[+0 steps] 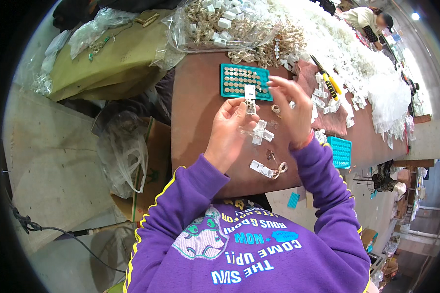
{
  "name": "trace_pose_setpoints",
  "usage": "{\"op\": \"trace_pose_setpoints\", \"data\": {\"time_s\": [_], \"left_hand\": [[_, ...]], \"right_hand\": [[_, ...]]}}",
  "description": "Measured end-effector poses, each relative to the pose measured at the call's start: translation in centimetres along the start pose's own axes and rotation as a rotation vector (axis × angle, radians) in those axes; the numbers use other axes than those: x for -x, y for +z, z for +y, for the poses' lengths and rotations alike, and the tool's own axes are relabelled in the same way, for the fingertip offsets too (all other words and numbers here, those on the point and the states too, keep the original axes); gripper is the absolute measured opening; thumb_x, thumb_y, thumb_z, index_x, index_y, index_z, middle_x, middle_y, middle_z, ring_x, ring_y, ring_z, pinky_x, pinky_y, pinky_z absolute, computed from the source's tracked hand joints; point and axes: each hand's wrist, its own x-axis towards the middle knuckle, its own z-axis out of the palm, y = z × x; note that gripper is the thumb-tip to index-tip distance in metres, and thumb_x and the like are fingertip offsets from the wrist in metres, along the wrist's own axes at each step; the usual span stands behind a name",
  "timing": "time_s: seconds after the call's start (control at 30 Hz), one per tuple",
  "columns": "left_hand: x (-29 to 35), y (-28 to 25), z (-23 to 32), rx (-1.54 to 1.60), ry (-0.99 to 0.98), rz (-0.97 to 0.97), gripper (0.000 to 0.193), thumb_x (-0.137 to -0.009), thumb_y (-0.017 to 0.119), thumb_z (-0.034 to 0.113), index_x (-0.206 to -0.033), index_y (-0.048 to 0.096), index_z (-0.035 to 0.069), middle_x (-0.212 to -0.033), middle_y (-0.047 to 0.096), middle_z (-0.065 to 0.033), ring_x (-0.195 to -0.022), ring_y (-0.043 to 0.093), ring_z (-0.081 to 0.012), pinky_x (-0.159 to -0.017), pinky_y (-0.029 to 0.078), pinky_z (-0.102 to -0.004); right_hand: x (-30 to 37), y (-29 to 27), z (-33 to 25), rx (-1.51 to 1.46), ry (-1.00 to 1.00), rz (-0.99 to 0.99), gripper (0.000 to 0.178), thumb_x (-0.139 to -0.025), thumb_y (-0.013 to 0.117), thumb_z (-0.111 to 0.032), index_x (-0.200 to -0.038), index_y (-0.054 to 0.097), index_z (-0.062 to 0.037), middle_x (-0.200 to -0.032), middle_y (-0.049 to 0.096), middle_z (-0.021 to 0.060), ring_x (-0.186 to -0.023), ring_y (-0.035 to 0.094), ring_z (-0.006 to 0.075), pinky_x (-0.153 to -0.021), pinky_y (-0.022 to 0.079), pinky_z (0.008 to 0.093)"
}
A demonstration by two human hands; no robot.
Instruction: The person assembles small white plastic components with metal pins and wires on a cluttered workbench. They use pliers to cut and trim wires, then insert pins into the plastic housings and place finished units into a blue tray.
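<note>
My left hand point(228, 129) is closed on a small white plastic battery case point(250, 100), held up with its lid swung open. Just beyond it lies a teal tray point(222, 80) with rows of round silver button cells point(240, 74). My right hand point(294, 105) is at the tray's right edge, its fingers stretched and apart, and nothing shows between them. Several white plastic cases point(260, 133) lie on the table under my hands. Nearer to me sits another white case point(260, 168) with a coil of thin wire point(280, 171).
A clear bag point(220, 29) of wired white cases stands at the back, beside a large heap of white parts point(337, 49). Yellow-handled pliers point(331, 85) lie on a reddish cloth point(327, 119). A second teal tray point(339, 152) is at the right. A person point(369, 22) works far right.
</note>
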Motion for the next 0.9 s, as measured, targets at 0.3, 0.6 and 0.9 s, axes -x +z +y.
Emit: {"op": "trace_pose_setpoints", "data": {"time_s": [0.3, 0.6, 0.9], "left_hand": [[-0.4, -0.2, 0.2, 0.021, 0.002, 0.0, 0.017, -0.098, 0.058, 0.014, -0.113, 0.055, 0.005, -0.104, 0.064, -0.0137, -0.077, 0.06, -0.0121, -0.057, 0.045, -0.0177], [-0.1, 0.3, 0.0, -0.073, 0.036, 0.03, 0.016, -0.095, 0.062, 0.011, -0.109, 0.057, 0.005, -0.101, 0.066, -0.0083, -0.08, 0.066, -0.0143, -0.065, 0.052, -0.0229], [0.0, 0.5, -0.2, -0.118, 0.057, 0.041, 0.014, -0.095, 0.063, 0.01, -0.106, 0.058, 0.003, -0.102, 0.065, -0.0072, -0.079, 0.065, -0.0137, -0.07, 0.055, -0.0248]], "right_hand": [[-2.1, 0.7, 6.6, 0.466, -0.204, -0.224, 0.008, -0.084, 0.067, -0.014, -0.088, 0.071, -0.0085, -0.083, 0.063, 0.0077, -0.075, 0.065, 0.0285, -0.067, 0.053, 0.037], [-0.2, -0.2, -1.4, 0.072, -0.145, -0.155, 0.011, -0.077, 0.073, -0.001, -0.088, 0.071, -0.0029, -0.082, 0.068, 0.0083, -0.066, 0.067, 0.0193, -0.058, 0.053, 0.0275], [0.2, -0.1, -2.1, 0.03, -0.151, -0.208, 0.01, -0.077, 0.071, 0.0, -0.086, 0.069, -0.002, -0.082, 0.065, 0.0088, -0.069, 0.067, 0.0214, -0.06, 0.053, 0.029]]}}
